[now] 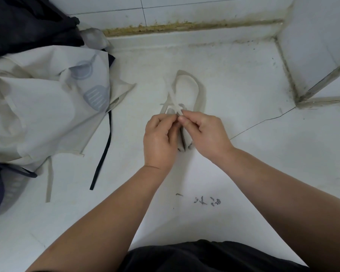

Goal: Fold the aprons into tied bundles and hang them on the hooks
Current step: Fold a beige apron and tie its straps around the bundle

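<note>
Dark clothing (204, 256) lies nearest; beyond it the left hand (159, 138) and right hand (206, 132) pinch the ties (178, 109) atop a rolled apron bundle (183, 142) on the white surface (243, 163), the knot apparently unfinished. Farther off, a pale apron (47, 114) and a dark apron (28, 22) lie unfolded; no hooks show.

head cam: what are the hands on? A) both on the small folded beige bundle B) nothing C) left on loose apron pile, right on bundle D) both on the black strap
A: the left hand and right hand both pinch the tie strap at the top of the folded beige bundle; the loose apron pile lies apart to the left.
</note>
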